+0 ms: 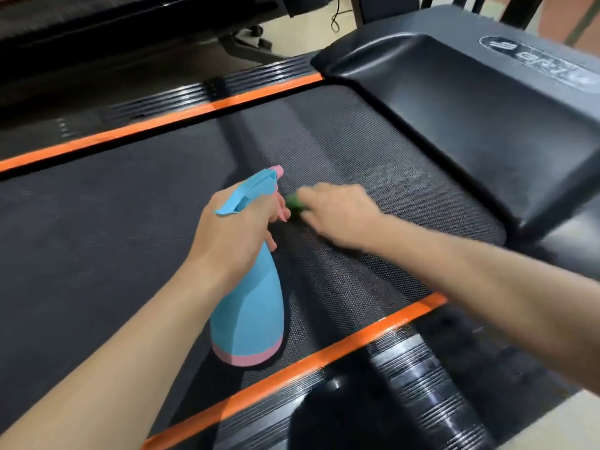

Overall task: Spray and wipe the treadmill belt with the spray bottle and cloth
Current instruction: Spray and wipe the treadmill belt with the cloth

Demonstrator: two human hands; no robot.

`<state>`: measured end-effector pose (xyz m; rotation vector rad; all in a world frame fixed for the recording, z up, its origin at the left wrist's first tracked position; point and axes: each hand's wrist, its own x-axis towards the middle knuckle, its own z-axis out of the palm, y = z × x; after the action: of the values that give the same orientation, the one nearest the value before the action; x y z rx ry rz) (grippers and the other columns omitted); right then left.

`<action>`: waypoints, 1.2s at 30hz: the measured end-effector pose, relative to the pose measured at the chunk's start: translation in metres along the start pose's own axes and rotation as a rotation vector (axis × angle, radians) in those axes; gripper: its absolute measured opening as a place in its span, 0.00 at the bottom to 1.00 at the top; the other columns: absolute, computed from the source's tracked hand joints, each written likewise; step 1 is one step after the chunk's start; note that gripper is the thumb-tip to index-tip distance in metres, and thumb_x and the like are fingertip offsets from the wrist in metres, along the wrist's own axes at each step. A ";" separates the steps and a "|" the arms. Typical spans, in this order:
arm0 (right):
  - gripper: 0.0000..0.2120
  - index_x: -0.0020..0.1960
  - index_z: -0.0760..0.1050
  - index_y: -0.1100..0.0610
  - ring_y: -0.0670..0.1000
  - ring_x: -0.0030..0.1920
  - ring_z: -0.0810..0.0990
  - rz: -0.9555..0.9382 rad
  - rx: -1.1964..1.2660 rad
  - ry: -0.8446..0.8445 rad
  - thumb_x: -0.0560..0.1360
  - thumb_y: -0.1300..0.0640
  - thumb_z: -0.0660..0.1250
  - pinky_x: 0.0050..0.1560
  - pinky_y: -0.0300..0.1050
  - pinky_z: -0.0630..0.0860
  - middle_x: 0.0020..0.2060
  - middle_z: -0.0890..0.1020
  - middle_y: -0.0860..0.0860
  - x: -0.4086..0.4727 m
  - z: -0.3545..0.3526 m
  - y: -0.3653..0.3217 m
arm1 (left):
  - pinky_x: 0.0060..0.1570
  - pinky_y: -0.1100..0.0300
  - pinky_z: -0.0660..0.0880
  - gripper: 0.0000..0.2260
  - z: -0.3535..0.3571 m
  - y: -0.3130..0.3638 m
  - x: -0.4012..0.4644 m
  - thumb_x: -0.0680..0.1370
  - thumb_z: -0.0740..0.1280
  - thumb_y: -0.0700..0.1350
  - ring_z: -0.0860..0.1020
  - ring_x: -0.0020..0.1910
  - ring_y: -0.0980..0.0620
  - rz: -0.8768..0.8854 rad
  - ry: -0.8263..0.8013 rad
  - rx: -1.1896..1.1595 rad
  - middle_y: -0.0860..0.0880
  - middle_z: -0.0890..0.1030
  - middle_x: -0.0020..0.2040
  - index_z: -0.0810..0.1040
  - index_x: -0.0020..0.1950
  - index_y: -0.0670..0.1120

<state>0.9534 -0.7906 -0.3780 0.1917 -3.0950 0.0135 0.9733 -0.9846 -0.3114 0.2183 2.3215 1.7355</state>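
Observation:
The black textured treadmill belt (113, 222) fills the middle of the head view, running between two orange stripes. My left hand (233, 232) grips the neck of a light blue spray bottle (250, 306) with a pink base and pink trigger, held just above the belt with its nozzle pointing away from me. My right hand (337, 212) presses a green cloth (294, 202) flat on the belt just right of the bottle's nozzle. Only a small edge of the cloth shows past my fingers. A paler, damp-looking patch (396, 180) lies on the belt beyond my right hand.
The black motor cover (470, 118) rises at the belt's right end. Ribbed black side rails run along the far orange stripe (162, 121) and the near orange stripe (324, 355). A chair base (250, 40) and a cable stand on the floor behind.

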 end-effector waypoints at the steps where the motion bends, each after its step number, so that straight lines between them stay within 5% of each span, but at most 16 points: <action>1: 0.13 0.63 0.70 0.42 0.59 0.54 0.81 0.080 -0.033 0.027 0.81 0.47 0.55 0.45 0.52 0.74 0.56 0.80 0.53 0.012 -0.001 0.032 | 0.32 0.72 0.71 0.15 0.000 0.000 0.001 0.78 0.65 0.40 0.75 0.27 0.55 -0.007 0.002 -0.005 0.45 0.87 0.51 0.85 0.62 0.45; 4: 0.14 0.62 0.72 0.51 0.64 0.54 0.81 0.440 -0.082 0.114 0.82 0.50 0.53 0.51 0.55 0.75 0.57 0.81 0.60 0.038 -0.002 0.111 | 0.32 0.72 0.72 0.19 -0.001 -0.002 0.003 0.71 0.64 0.47 0.76 0.28 0.55 -0.002 0.006 -0.018 0.48 0.88 0.50 0.85 0.58 0.47; 7: 0.13 0.59 0.71 0.58 0.67 0.52 0.81 0.540 -0.081 0.192 0.83 0.53 0.53 0.48 0.56 0.73 0.54 0.80 0.64 0.046 0.006 0.110 | 0.34 0.71 0.73 0.24 -0.001 -0.003 0.006 0.68 0.63 0.49 0.76 0.28 0.54 -0.006 -0.016 -0.011 0.50 0.88 0.49 0.86 0.61 0.52; 12: 0.13 0.55 0.69 0.53 0.62 0.50 0.80 0.206 0.081 0.095 0.81 0.44 0.55 0.44 0.52 0.70 0.51 0.81 0.56 0.018 0.012 0.028 | 0.33 0.71 0.72 0.21 -0.001 -0.002 0.004 0.67 0.62 0.48 0.76 0.29 0.53 -0.018 -0.006 -0.007 0.51 0.88 0.48 0.86 0.56 0.50; 15: 0.12 0.49 0.70 0.53 0.57 0.50 0.78 0.184 0.469 -0.003 0.80 0.44 0.59 0.53 0.53 0.75 0.47 0.81 0.52 0.007 -0.011 0.020 | 0.33 0.72 0.72 0.23 -0.003 0.000 0.000 0.68 0.62 0.48 0.75 0.28 0.55 -0.013 0.013 -0.024 0.48 0.87 0.50 0.86 0.59 0.51; 20: 0.10 0.45 0.74 0.50 0.52 0.43 0.78 0.291 1.031 0.378 0.66 0.48 0.70 0.53 0.58 0.78 0.43 0.81 0.57 0.004 -0.070 0.059 | 0.32 0.72 0.72 0.24 -0.004 0.000 -0.004 0.69 0.63 0.49 0.76 0.28 0.55 -0.005 0.028 -0.025 0.50 0.88 0.50 0.86 0.62 0.48; 22: 0.15 0.44 0.72 0.48 0.52 0.44 0.80 0.287 0.931 0.366 0.62 0.45 0.73 0.55 0.60 0.79 0.44 0.81 0.55 -0.009 -0.078 0.069 | 0.32 0.72 0.73 0.17 -0.004 0.001 -0.005 0.75 0.65 0.46 0.76 0.28 0.56 -0.008 0.030 -0.009 0.50 0.88 0.51 0.86 0.61 0.46; 26: 0.21 0.39 0.78 0.52 0.53 0.43 0.81 0.251 0.306 -0.184 0.63 0.35 0.74 0.49 0.50 0.78 0.38 0.83 0.49 -0.056 -0.085 0.077 | 0.33 0.71 0.74 0.11 -0.003 0.003 -0.008 0.74 0.65 0.47 0.77 0.29 0.54 -0.012 0.008 -0.008 0.55 0.88 0.50 0.87 0.49 0.53; 28: 0.21 0.37 0.76 0.53 0.55 0.40 0.80 0.290 0.222 0.049 0.68 0.35 0.69 0.43 0.50 0.77 0.34 0.80 0.49 -0.065 -0.082 0.081 | 0.33 0.71 0.73 0.11 -0.003 0.005 -0.008 0.69 0.62 0.49 0.78 0.29 0.53 -0.010 0.000 -0.014 0.57 0.88 0.51 0.84 0.43 0.55; 30: 0.19 0.47 0.75 0.51 0.57 0.47 0.79 0.282 0.255 0.266 0.70 0.36 0.66 0.50 0.52 0.77 0.44 0.80 0.52 -0.058 -0.071 0.080 | 0.34 0.71 0.74 0.13 -0.004 0.005 -0.006 0.69 0.61 0.50 0.78 0.29 0.53 -0.010 -0.005 -0.007 0.56 0.88 0.52 0.84 0.45 0.56; 33: 0.33 0.73 0.64 0.48 0.62 0.66 0.71 0.290 0.210 -0.016 0.74 0.31 0.59 0.67 0.56 0.70 0.64 0.71 0.59 -0.034 -0.030 0.068 | 0.34 0.71 0.74 0.14 -0.004 0.004 -0.006 0.69 0.61 0.50 0.78 0.29 0.53 -0.006 -0.002 0.011 0.54 0.88 0.51 0.85 0.48 0.56; 36: 0.31 0.72 0.66 0.53 0.63 0.64 0.69 0.347 -0.044 -0.014 0.79 0.34 0.50 0.65 0.57 0.68 0.64 0.70 0.62 -0.018 0.009 0.051 | 0.35 0.71 0.74 0.17 -0.003 0.001 -0.005 0.69 0.61 0.51 0.79 0.30 0.52 0.014 -0.012 0.021 0.54 0.88 0.50 0.86 0.53 0.57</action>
<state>0.9650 -0.7376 -0.3882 -0.3482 -3.0947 -0.0450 0.9774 -0.9884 -0.3093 0.2490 2.3360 1.7125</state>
